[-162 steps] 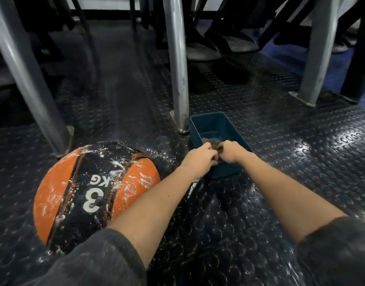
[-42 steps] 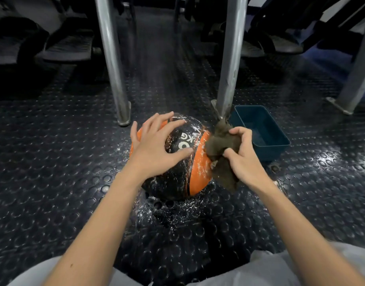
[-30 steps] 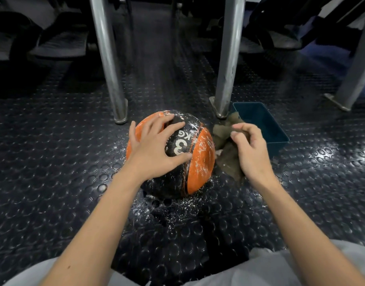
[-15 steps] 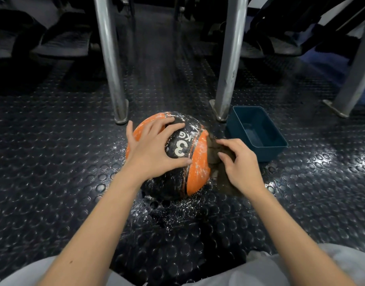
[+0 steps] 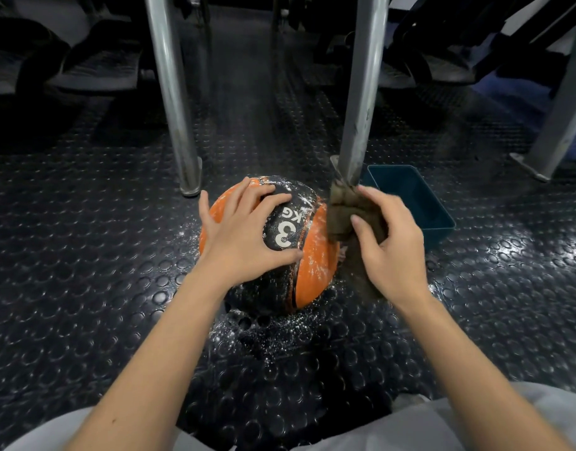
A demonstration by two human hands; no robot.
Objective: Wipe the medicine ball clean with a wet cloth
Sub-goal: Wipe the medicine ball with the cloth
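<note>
An orange and black medicine ball (image 5: 309,255) marked "3 KG" sits on the studded rubber floor, streaked with white dust. My left hand (image 5: 244,236) lies spread over its top left, fingers straight, pressing on it. My right hand (image 5: 390,245) grips a wet brown cloth (image 5: 343,213) bunched against the ball's right orange panel; a dark tail of cloth hangs below the hand.
A teal plastic tub (image 5: 416,203) stands just right of the ball behind my right hand. Two metal posts (image 5: 176,102) (image 5: 358,102) rise right behind the ball, another at far right (image 5: 560,118). White powder (image 5: 280,333) dots the floor before the ball.
The right hand with the cloth has moved up the ball's right side from low beside it. The left hand has stayed on top of the ball.
</note>
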